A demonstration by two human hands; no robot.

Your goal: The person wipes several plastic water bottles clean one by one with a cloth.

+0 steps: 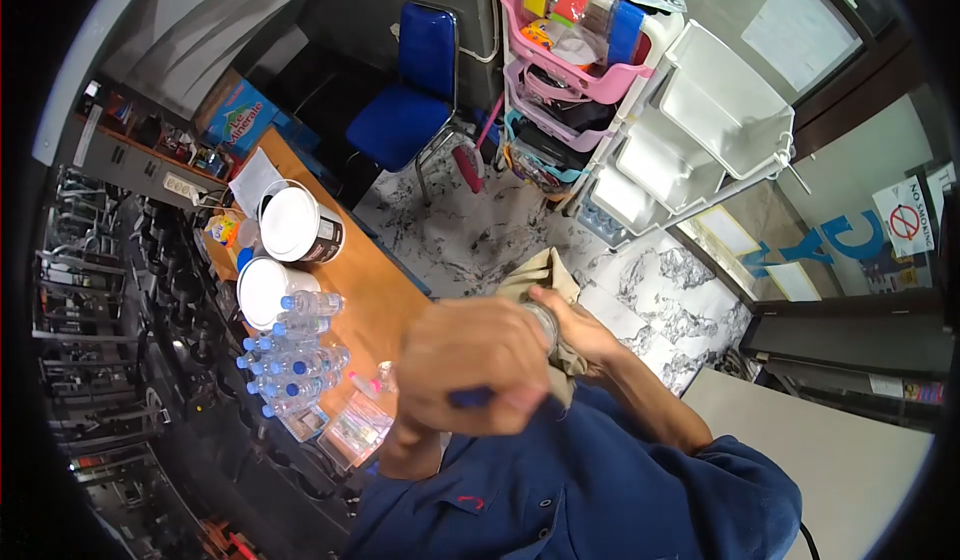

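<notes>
Close to the camera, my left hand [475, 360] is closed, with a small dark blue object [470, 397] showing at its fingers. Just to its right, my right hand [585, 332] grips a clear ribbed container [545, 325], its thumb and fingers wrapped round it. A khaki cloth [540, 275] bunches around the container and under that hand. My left hand covers part of the container, so whether the two touch is unclear.
At left, a wooden table [385, 300] holds several water bottles [300, 360], two white-lidded tubs [288, 225] and a clear packet [357, 428]. Beyond are a blue chair [400, 125], pink baskets [570, 50] and white bins [720, 100]. A pale tabletop [840, 460] lies at lower right.
</notes>
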